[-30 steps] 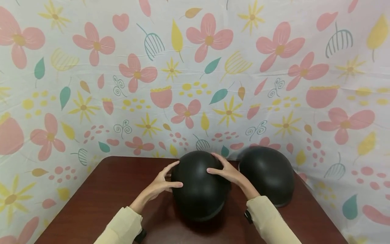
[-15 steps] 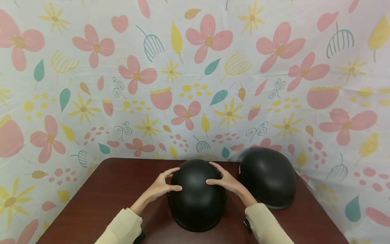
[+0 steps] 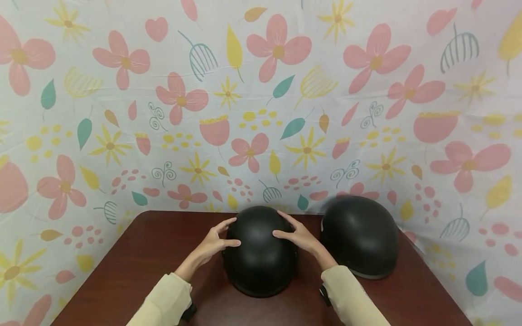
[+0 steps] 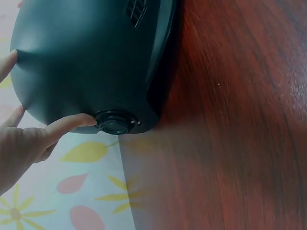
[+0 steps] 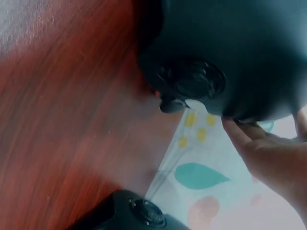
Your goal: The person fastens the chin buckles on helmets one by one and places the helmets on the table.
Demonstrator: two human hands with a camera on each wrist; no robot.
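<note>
In the head view a glossy black helmet (image 3: 261,267) stands dome up near the middle of the table, its rim at or very close to the tabletop. My left hand (image 3: 210,244) holds its left side, thumb and fingers spread over the shell. Opposite, my right hand (image 3: 301,236) grips the right side the same way. The left wrist view shows the left thumb touching a round side pivot (image 4: 115,122), with a small vent (image 4: 136,11) higher up. Another round pivot (image 5: 194,79) appears in the right wrist view. The fingers' far ends are partly hidden.
A second black helmet (image 3: 360,237) stands to the right, close behind my right forearm. The dark red-brown wooden table (image 3: 163,244) has its back edge against a flower-printed cloth (image 3: 244,113). Dark bands sit at both wrists.
Held by both hands, the helmet has gone from tilted to more level. It first came lower and nearer, then went slightly back, drifting left overall. The second helmet stays put.
</note>
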